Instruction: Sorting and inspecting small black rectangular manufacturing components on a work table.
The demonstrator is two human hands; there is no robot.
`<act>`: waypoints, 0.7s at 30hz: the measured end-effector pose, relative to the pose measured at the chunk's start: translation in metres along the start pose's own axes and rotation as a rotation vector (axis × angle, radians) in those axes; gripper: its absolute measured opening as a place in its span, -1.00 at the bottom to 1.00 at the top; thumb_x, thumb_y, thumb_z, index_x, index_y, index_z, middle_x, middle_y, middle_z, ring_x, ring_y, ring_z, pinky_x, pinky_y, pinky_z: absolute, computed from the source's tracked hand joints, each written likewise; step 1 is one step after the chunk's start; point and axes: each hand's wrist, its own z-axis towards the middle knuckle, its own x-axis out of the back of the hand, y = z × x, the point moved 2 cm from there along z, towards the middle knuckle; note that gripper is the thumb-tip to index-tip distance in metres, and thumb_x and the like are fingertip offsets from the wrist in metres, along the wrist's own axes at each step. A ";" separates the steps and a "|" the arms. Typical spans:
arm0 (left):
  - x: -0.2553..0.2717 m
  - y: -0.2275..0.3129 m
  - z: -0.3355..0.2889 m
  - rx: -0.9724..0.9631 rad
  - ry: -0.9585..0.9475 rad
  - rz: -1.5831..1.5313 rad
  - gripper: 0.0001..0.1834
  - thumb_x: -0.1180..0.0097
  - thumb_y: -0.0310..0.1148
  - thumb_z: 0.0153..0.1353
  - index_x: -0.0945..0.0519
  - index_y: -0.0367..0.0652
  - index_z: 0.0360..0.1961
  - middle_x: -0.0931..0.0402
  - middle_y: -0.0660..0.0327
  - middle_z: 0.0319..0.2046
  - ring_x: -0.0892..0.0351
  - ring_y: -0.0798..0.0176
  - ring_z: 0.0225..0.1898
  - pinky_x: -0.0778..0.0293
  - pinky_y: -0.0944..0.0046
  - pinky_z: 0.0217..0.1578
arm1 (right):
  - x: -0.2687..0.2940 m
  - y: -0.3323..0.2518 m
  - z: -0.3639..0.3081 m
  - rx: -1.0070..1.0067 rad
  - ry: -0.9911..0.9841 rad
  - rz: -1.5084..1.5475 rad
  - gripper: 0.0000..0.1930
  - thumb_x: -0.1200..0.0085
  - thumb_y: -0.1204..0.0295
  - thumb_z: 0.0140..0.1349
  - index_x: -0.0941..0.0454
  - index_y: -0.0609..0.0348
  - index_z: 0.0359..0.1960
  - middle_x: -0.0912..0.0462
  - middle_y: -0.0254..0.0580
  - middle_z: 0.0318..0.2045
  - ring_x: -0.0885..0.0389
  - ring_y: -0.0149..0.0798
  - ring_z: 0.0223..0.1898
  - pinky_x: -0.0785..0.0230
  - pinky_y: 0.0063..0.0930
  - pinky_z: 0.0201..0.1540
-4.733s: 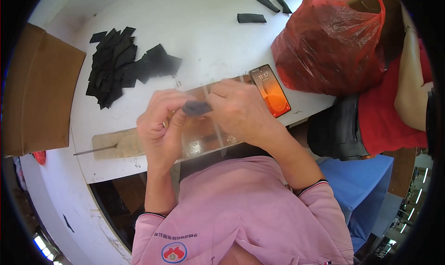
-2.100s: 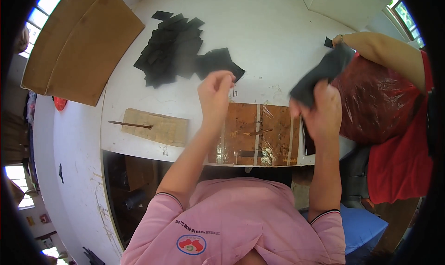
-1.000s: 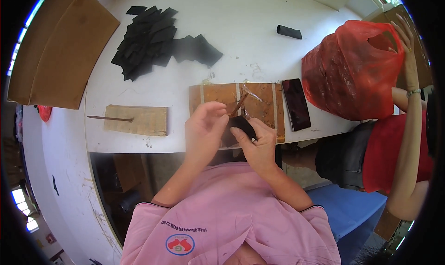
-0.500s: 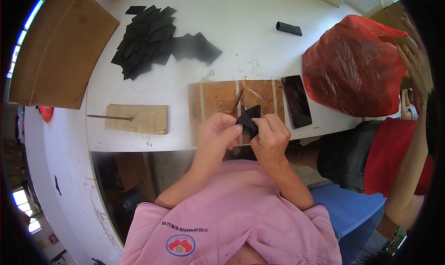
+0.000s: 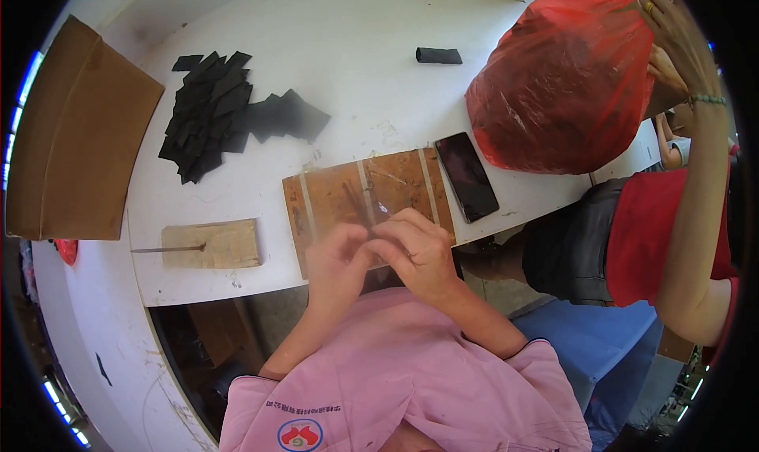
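My left hand (image 5: pixel 338 256) and my right hand (image 5: pixel 417 250) meet over the near edge of a brown board (image 5: pixel 316 207) with pale stripes. Both hands are closed, thumbs and fingers pinched together at a black fabric piece that they hide almost wholly. Only a dark sliver shows between the fingertips. Just beyond them a thin brown spike (image 5: pixel 356 201), blurred, slants up from the board. A black phone (image 5: pixel 468 177) lies against the board's right side.
Black fabric pieces (image 5: pixel 207 112) are heaped at far left, beside a cardboard box (image 5: pixel 83 136). A wooden block (image 5: pixel 225 245) with a nail (image 5: pixel 166 250) lies left. A black roll (image 5: pixel 438 55) lies far back. At right, a co-worker's hand (image 5: pixel 680 37) holds a red plastic bag (image 5: pixel 561 88).
My hands have come closer together, and the black piece, plainly visible before, is now mostly hidden. The view has shifted and turned. The co-worker's hand and the red bag's top appear higher.
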 end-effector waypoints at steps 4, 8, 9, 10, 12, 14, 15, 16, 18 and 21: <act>-0.001 -0.003 -0.001 -0.188 0.097 0.298 -0.92 -0.03 -0.65 0.00 -0.43 -0.34 -0.44 -0.43 0.29 -0.62 -0.37 0.58 -0.62 -0.35 0.57 -0.60 | -0.009 0.005 0.001 0.186 0.014 -0.197 -0.91 -0.06 0.57 -0.11 -0.44 0.25 -0.51 -0.39 -0.20 -0.57 -0.45 -0.20 -0.55 -0.32 -0.42 -0.54; 0.001 -0.006 0.002 -0.304 0.317 0.354 -0.88 -0.03 -0.66 -0.04 -0.42 -0.31 -0.43 -0.43 0.30 -0.66 -0.29 0.60 -0.71 -0.20 0.59 -0.74 | -0.025 0.016 -0.004 0.260 -0.019 -0.436 -0.85 -0.05 0.57 -0.22 -0.41 0.22 -0.52 -0.38 -0.21 -0.53 -0.44 -0.18 -0.51 -0.33 -0.40 -0.53; 0.002 -0.001 0.005 -0.039 0.260 0.072 -0.86 -0.03 -0.67 -0.06 -0.41 -0.30 -0.43 -0.42 0.30 -0.66 -0.27 0.60 -0.73 -0.17 0.58 -0.76 | -0.025 0.022 -0.003 0.205 0.025 -0.435 -0.85 -0.05 0.58 -0.23 -0.41 0.22 -0.52 -0.38 -0.21 -0.53 -0.45 -0.18 -0.51 -0.33 -0.40 -0.52; 0.003 -0.001 0.007 0.220 0.197 -0.213 -0.85 -0.03 -0.68 -0.07 -0.40 -0.28 -0.43 -0.41 0.31 -0.67 -0.24 0.59 -0.75 -0.14 0.58 -0.78 | -0.025 0.027 -0.003 0.149 0.067 -0.432 -0.84 -0.05 0.58 -0.24 -0.41 0.22 -0.52 -0.38 -0.21 -0.53 -0.45 -0.17 -0.51 -0.33 -0.40 -0.52; 0.012 -0.001 0.011 0.294 0.173 -0.324 -0.78 0.00 -0.71 -0.11 -0.37 -0.26 -0.39 -0.38 0.31 -0.63 -0.13 0.60 -0.79 -0.04 0.57 -0.80 | -0.024 0.030 -0.004 0.150 0.087 -0.348 -0.86 -0.05 0.59 -0.22 -0.44 0.26 -0.52 -0.42 -0.20 -0.54 -0.46 -0.21 -0.53 -0.32 -0.45 -0.53; 0.015 0.003 0.010 0.365 -0.157 -0.770 -0.72 0.04 -0.72 -0.13 -0.35 -0.23 -0.34 -0.36 0.32 -0.57 -0.06 0.62 -0.79 0.04 0.58 -0.80 | -0.023 0.037 -0.006 -0.210 -0.023 0.150 -0.88 -0.06 0.58 -0.16 -0.46 0.31 -0.51 -0.46 -0.24 -0.55 -0.44 -0.32 -0.56 -0.29 -0.52 -0.54; 0.016 0.001 0.010 0.369 -0.229 -0.728 -0.67 0.06 -0.73 -0.16 -0.33 -0.21 -0.30 -0.35 0.33 -0.52 -0.01 0.61 -0.78 0.10 0.58 -0.79 | -0.025 0.044 -0.008 -0.299 -0.038 0.380 -0.92 -0.08 0.56 -0.08 -0.49 0.30 -0.51 -0.47 -0.33 -0.57 -0.39 -0.46 -0.59 -0.22 -0.60 -0.57; 0.016 0.002 0.009 0.412 -0.197 -0.669 -0.69 0.04 -0.72 -0.17 -0.35 -0.21 -0.33 -0.35 0.36 -0.55 -0.04 0.62 -0.76 0.10 0.58 -0.79 | -0.023 0.043 -0.008 -0.290 -0.053 0.389 -0.92 -0.08 0.56 -0.08 -0.49 0.30 -0.51 -0.47 -0.33 -0.57 -0.39 -0.46 -0.59 -0.22 -0.60 -0.57; 0.015 -0.002 0.009 0.429 -0.100 -0.613 -0.75 0.05 -0.70 -0.15 -0.39 -0.23 -0.37 -0.36 0.37 -0.56 -0.12 0.63 -0.72 0.02 0.59 -0.75 | -0.025 0.043 -0.012 -0.779 -0.068 0.976 -0.96 -0.09 0.60 -0.05 -0.49 0.27 -0.52 -0.44 -0.36 -0.56 -0.30 -0.51 -0.64 -0.11 -0.68 -0.62; 0.013 -0.013 0.013 0.157 0.083 -0.271 -0.79 0.06 -0.66 -0.10 -0.40 -0.28 -0.35 -0.43 0.24 -0.56 -0.37 0.51 -0.61 -0.26 0.55 -0.68 | -0.035 0.038 -0.013 -0.839 -0.155 1.265 -0.92 -0.05 0.51 0.03 -0.47 0.22 -0.44 -0.42 -0.35 -0.57 -0.30 -0.50 -0.59 -0.11 -0.69 -0.58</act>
